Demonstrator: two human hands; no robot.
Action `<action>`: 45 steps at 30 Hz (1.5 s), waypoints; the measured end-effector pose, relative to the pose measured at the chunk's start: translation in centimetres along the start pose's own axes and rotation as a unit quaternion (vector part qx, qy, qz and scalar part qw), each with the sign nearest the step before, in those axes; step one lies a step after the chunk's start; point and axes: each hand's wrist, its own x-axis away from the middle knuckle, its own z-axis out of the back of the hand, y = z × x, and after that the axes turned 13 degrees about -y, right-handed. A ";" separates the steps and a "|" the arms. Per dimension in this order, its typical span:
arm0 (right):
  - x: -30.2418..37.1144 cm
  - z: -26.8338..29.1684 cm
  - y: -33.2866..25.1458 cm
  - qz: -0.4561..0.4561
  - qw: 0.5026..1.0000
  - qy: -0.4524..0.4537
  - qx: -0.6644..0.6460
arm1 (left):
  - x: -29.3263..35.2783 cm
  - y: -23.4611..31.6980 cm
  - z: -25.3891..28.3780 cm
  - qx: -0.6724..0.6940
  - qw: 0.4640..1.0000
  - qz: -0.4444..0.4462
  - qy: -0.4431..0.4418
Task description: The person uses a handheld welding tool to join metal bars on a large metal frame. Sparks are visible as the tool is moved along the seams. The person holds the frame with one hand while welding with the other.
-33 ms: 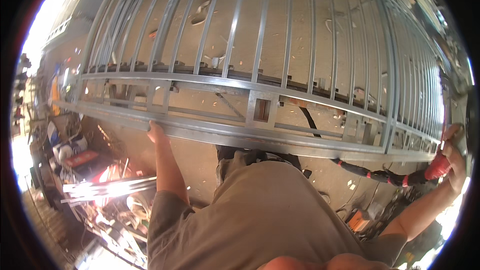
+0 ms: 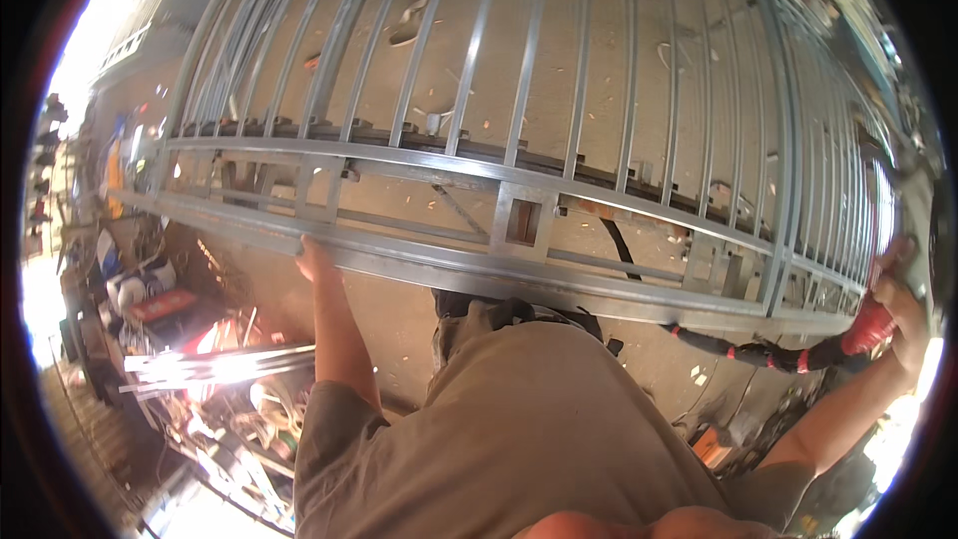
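A long silver metal frame (image 2: 419, 261) with many parallel bars, like a gate or fence panel, lies across in front of me. My left hand (image 2: 316, 262) grips its near rail, left of my body; the fingertips are partly hidden at the rail. At the far right, my right hand (image 2: 901, 307) is closed round a red-bodied tool (image 2: 866, 329). A thick black cable (image 2: 754, 352) with red bands runs from this tool toward my waist. The tool's working end is hard to make out beside the panel's right end. A square cutout plate (image 2: 523, 220) sits between the near rails.
At lower left are bright metal strips (image 2: 220, 366), a red box (image 2: 163, 306) and a heap of scrap. An orange box (image 2: 711, 446) lies on the floor at lower right. Beneath the bars, a dark beam (image 2: 639, 186) crosses the debris-strewn floor (image 2: 469, 0).
The view has shifted and tilted slightly. My right hand and the red tool appear a little lower and further left; my left hand keeps its place on the rail.
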 end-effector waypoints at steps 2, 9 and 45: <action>-6.4 -2.7 -2.9 0.076 0.989 -0.123 -0.013 | 4.0 2.3 -1.5 -0.069 0.994 -0.082 0.031; -23.0 -20.6 -10.5 0.124 0.914 -0.384 0.040 | 11.3 15.2 -14.2 -0.104 0.886 -0.260 -0.369; -38.1 -44.5 -3.6 -0.063 0.723 -0.685 -0.065 | 9.9 19.8 -31.0 -0.504 0.577 -0.085 -0.637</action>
